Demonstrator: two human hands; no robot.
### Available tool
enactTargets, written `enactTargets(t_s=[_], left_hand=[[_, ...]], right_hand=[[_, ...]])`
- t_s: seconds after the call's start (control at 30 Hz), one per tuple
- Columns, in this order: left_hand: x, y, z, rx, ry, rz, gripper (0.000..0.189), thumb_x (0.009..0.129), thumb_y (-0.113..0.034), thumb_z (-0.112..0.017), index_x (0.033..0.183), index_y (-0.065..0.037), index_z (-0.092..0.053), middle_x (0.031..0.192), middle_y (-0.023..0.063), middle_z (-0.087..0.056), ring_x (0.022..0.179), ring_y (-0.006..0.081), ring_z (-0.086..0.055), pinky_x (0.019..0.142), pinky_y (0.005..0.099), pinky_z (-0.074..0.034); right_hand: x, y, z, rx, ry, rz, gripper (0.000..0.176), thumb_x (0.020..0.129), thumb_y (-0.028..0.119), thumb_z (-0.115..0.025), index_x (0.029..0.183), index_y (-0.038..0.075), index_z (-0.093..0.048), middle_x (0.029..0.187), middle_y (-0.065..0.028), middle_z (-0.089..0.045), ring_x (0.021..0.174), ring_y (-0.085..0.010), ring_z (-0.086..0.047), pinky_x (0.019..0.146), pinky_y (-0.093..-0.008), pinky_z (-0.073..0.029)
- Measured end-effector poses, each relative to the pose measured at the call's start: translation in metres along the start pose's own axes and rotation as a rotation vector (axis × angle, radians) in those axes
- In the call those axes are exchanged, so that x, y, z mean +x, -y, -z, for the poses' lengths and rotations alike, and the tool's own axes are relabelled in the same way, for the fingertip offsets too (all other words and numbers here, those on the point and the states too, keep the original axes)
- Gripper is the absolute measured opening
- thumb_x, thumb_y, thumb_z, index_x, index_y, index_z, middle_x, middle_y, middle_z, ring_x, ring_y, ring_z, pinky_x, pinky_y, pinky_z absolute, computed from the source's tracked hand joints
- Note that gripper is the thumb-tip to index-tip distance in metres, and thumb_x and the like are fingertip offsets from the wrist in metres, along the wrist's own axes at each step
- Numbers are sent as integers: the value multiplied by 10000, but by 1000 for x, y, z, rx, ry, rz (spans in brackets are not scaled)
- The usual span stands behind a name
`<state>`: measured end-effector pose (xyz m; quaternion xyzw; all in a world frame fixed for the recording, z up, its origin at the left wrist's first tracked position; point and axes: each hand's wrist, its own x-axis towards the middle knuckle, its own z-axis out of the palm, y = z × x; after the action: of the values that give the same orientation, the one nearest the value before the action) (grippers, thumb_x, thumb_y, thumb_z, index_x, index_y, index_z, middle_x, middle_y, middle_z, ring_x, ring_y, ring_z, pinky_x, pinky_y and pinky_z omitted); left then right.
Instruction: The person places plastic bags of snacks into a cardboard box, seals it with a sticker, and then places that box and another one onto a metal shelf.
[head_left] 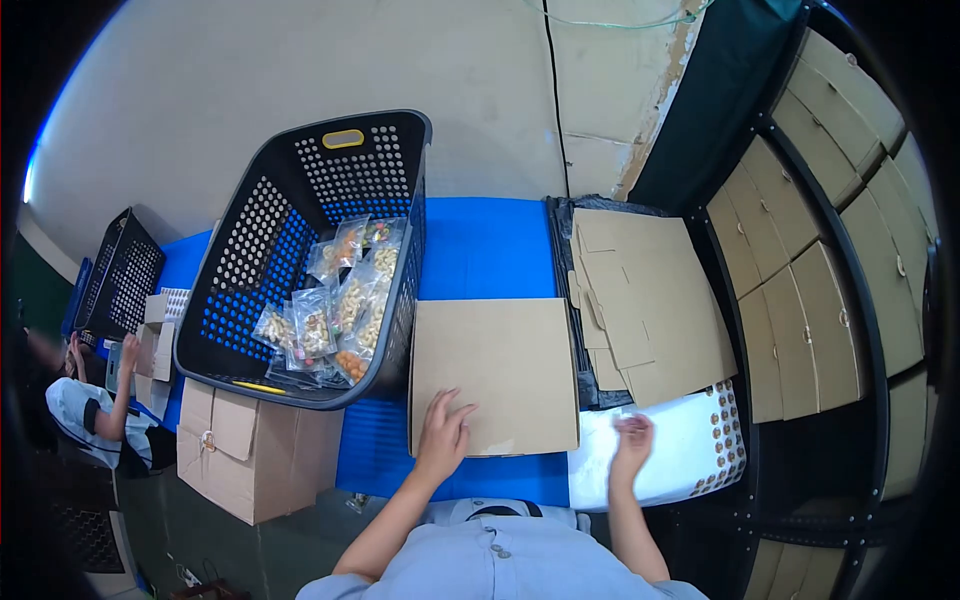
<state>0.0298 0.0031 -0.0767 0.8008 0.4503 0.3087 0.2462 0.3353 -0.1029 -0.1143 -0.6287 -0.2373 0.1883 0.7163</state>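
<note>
My left hand lies flat with fingers spread on the near edge of the flat cardboard sheet, palm down and pressing on it. The sheet rests on the blue table straight in front of me.

Just to the right of the sheet, my right hand sits on a white sticker sheet. Its fingers are curled and blurred, so I cannot tell whether they pinch anything. Round brown stickers line that sheet's far right side.

Beyond the sticker sheet, right of the cardboard sheet and touching its edge, lies a stack of flat cardboard blanks. Further right stands a rack of folded boxes.

Left of the cardboard sheet, touching its edge, sits a dark perforated basket holding clear snack packets. Closed cartons stand below the basket. Well off to the left, another person sits near a second basket.
</note>
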Motion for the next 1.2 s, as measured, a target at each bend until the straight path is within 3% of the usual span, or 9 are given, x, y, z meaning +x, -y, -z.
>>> enactTargets(t_s=[0.13,0.23,0.47,0.57,0.63,0.83,0.9,1.07,1.2], left_hand=[[5,3,-22,39,88,-16,391,863,-81,-561,1252,-115,-592,1395,203,-423,1358,421,-340,1146,524,-253],[6,1,-25,197,120,-3,423,880,-124,-562,1303,-124,-556,1431,214,-386,1381,423,-308,1160,520,-227],[6,5,-27,194,140,26,477,893,-179,-549,1368,-160,-501,1461,207,-359,1407,393,-283,1172,534,-181],[7,2,-24,213,147,44,471,902,-178,-546,1371,-168,-504,1468,196,-355,1412,385,-280,1167,569,-146],[5,1,-25,244,158,63,461,909,-171,-542,1369,-171,-509,1472,187,-351,1412,382,-280,1163,590,-125],[4,20,-26,88,128,71,391,942,-152,-500,1331,-153,-541,1427,142,-440,1409,358,-314,1159,599,-104],[5,23,-26,-183,17,151,361,933,-115,-500,1287,-132,-568,1381,112,-494,1393,358,-346,1159,595,-103],[4,21,-27,-134,21,127,346,908,-75,-506,1241,-118,-593,1344,105,-520,1387,350,-359,1160,593,-104],[4,22,-28,-104,22,120,340,891,-69,-517,1216,-117,-607,1328,111,-528,1387,345,-360,1165,580,-109]], right_hand=[[-58,20,-54,1,355,-300,257,870,-25,-658,1126,-38,-636,879,-59,-648,774,-104,-603,739,-236,-508],[-74,22,-73,-29,465,-483,201,878,0,-664,1074,-43,-676,887,-64,-671,735,-97,-606,696,-220,-506],[-74,30,-76,125,510,-678,349,892,15,-647,1225,-48,-567,944,-104,-700,759,-135,-670,682,-234,-546],[-76,42,-75,5,586,-744,369,949,124,-602,1265,-43,-512,986,-146,-707,752,-181,-698,657,-264,-573],[-74,55,-76,84,660,-958,401,1000,270,-528,1268,-27,-503,1104,-174,-684,729,-220,-706,632,-281,-580],[-87,55,-68,203,757,-1011,451,1021,337,-471,1320,-1,-463,1320,-155,-583,804,-238,-709,694,-290,-581],[-86,55,-65,200,749,-1036,448,1020,332,-472,1321,-1,-468,1322,-154,-582,830,-231,-707,716,-291,-580],[-85,31,-47,210,822,-1308,465,999,332,-519,1334,11,-502,1308,-136,-595,859,-185,-696,763,-287,-569],[-87,30,-58,-9,938,-1272,546,956,365,-603,1345,2,-483,1220,-125,-632,891,-178,-690,773,-288,-564]])
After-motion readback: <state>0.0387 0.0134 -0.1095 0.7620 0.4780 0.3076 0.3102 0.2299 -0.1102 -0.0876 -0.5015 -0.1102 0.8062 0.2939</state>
